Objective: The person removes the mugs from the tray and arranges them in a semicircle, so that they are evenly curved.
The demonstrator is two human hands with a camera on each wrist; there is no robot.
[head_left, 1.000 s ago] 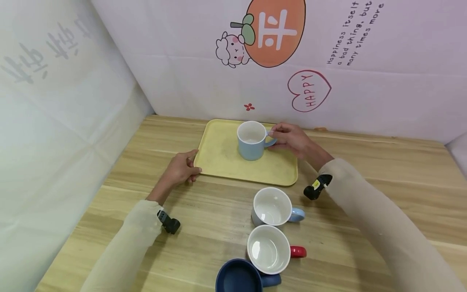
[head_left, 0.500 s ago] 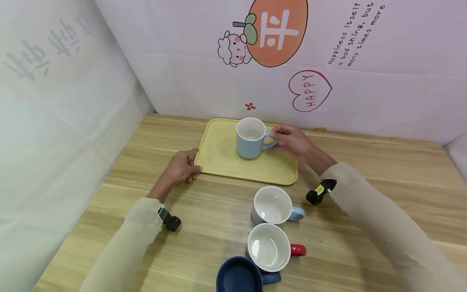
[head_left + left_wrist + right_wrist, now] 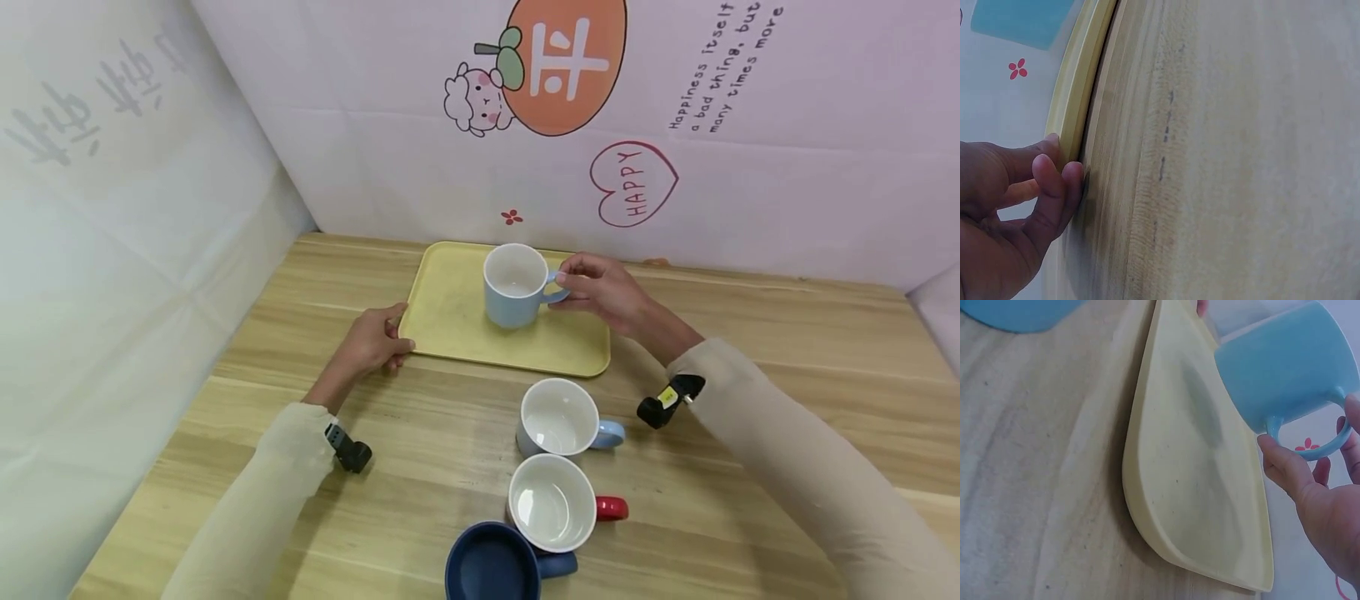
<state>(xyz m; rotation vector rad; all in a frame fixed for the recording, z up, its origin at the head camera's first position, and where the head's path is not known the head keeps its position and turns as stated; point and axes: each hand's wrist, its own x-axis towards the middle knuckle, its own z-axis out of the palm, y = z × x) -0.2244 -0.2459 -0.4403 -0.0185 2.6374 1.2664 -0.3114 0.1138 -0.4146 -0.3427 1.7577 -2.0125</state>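
My right hand [image 3: 602,293] holds a light blue mug [image 3: 512,302] by its handle, over the yellow tray [image 3: 450,325]. In the right wrist view the mug [image 3: 1285,365] is upright above the tray [image 3: 1175,481], a shadow on the tray's surface beneath, and fingers curl at the handle. The left hand [image 3: 369,342] grips the tray's front left corner, thumb at the front edge and index finger along the left side. Up close in the left wrist view, the fingers of the left hand [image 3: 1007,206] touch the rim of the tray [image 3: 1079,87].
In front of the tray stand three mugs in a row: one with a light blue handle [image 3: 558,421], a white one with a red handle [image 3: 551,504] and a dark blue one [image 3: 492,567]. A printed white cloth [image 3: 390,167] rises behind the wooden table [image 3: 750,333].
The light blue mug has risen very slightly and shifted a touch left in the right hand. My right wrist has moved outward and nearer. The left hand keeps its place on the tray.
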